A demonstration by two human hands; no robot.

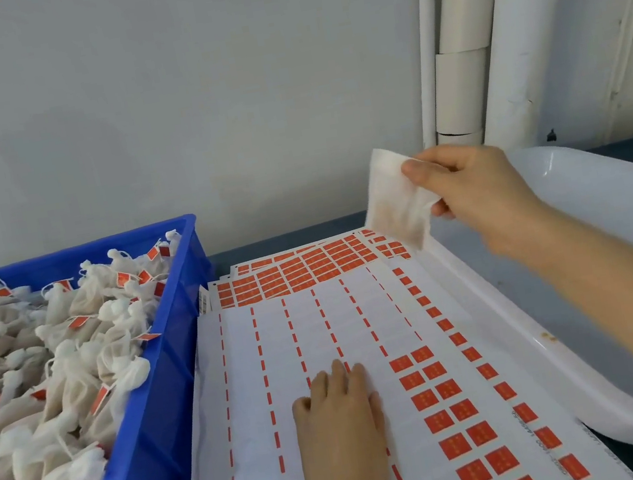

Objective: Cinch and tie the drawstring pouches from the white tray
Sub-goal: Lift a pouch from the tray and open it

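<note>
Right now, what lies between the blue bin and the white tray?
Stacked label sheets, the left hand resting flat on them, seen in the head view.

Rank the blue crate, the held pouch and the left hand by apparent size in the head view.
1. Blue crate, by far.
2. Left hand and pouch: nearly alike; the hand sits nearer the camera, so I won't rank them.
</note>
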